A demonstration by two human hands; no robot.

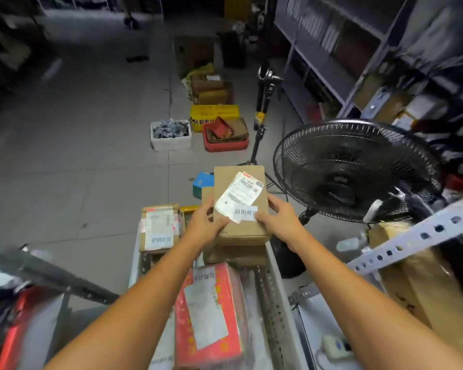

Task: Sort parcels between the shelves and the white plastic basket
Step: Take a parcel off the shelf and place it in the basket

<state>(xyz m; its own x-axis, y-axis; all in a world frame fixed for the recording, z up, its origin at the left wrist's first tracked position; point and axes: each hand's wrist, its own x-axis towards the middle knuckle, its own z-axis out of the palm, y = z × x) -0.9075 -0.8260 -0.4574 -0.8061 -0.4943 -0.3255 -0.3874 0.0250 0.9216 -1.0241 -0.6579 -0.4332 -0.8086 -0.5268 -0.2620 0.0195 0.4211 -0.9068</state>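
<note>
A brown cardboard parcel (246,228) with a white shipping label and a small white sticker lies on top of other parcels in the white plastic basket (271,297). My left hand (206,221) grips its near left corner. My right hand (280,216) holds its right side, thumb on the sticker. Below it sits another brown box (235,255). A red parcel (211,319) with white labels lies nearer to me, and a taped brown parcel (161,227) stands at the basket's left.
A black floor fan (356,169) stands close on the right. Metal shelving (358,62) with parcels runs along the right wall, and a perforated shelf rail (412,239) crosses near right. On the floor ahead are a white foam box (170,136), a red crate (225,141), a yellow box (214,114) and a tripod (261,113).
</note>
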